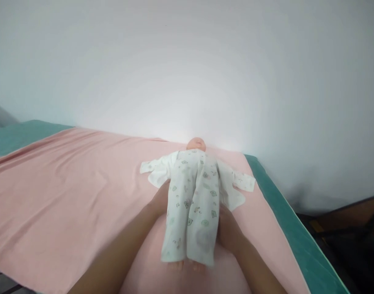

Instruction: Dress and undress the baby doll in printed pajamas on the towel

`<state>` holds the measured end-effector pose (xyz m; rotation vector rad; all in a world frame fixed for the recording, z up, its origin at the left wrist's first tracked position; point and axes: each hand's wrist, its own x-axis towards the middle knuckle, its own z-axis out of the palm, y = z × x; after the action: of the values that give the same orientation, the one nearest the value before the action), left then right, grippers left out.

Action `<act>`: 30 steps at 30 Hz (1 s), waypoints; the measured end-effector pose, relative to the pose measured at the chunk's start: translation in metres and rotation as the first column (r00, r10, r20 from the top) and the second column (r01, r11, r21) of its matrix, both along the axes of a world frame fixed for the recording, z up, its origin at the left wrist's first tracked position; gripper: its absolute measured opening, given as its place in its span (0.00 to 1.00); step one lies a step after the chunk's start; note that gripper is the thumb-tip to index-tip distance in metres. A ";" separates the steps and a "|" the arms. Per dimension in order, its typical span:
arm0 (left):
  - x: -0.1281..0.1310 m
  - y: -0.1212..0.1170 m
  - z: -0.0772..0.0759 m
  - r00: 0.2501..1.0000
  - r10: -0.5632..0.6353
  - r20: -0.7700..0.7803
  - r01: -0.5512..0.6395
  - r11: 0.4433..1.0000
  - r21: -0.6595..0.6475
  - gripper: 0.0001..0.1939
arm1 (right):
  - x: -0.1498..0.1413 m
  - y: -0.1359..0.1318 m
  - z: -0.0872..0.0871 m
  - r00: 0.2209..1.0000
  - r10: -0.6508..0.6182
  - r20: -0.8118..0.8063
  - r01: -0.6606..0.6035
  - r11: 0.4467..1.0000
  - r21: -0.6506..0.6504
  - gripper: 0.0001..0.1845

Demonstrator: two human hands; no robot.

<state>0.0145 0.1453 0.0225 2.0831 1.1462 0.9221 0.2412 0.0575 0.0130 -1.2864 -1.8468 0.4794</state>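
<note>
A baby doll (pixel 196 143) lies on its back, its head towards the wall and its bare feet (pixel 175 265) towards me. White printed baby pants (pixel 189 204) cover its front and legs, with toes showing below the cuffs. A white baby jacket (pixel 232 188) spreads out at both sides, sleeves stretched outward. My left hand (pixel 162 199) is against the left side of the pants, its fingers hidden behind the fabric. Lower down on the right side, my right hand (pixel 228 228) touches the pants, its fingers also out of sight.
A wrinkled pink cloth (pixel 82 196) lies under the doll over a green surface (pixel 284 216), which shows at the right edge and far left. A pale wall (pixel 187 69) rises right behind the head. Dark objects (pixel 342 237) stand beyond the right edge.
</note>
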 end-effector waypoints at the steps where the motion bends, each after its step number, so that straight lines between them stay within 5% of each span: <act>1: 0.000 0.000 -0.001 1.000 0.003 0.001 -0.003 1.000 -0.001 0.13 | 0.000 -0.001 0.000 0.997 -0.014 0.075 0.012 0.999 0.034 0.14; 7: -0.017 -0.011 -0.014 0.956 0.048 -0.289 0.023 0.971 0.237 0.11 | 0.005 0.001 -0.004 0.927 -0.218 0.306 0.135 0.954 0.269 0.15; 12: -0.051 -0.040 -0.033 0.941 0.163 -0.296 -0.015 0.895 0.446 0.26 | 0.014 -0.012 -0.004 0.884 -0.308 0.351 0.164 0.908 0.385 0.15; 16: -0.060 -0.050 -0.039 0.928 0.181 -0.327 -0.017 0.894 0.447 0.25 | 0.018 -0.020 -0.005 0.883 -0.314 0.349 0.151 0.893 0.423 0.15; 30: -0.057 -0.048 -0.035 0.939 0.172 -0.299 -0.041 0.917 0.397 0.26 | 0.029 -0.033 0.001 0.810 -0.581 0.081 0.534 0.788 0.307 0.13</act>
<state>-0.0423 0.0974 -0.0121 2.5928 1.3459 0.9339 0.2701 0.0242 0.0142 -1.6301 -1.4848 -0.2110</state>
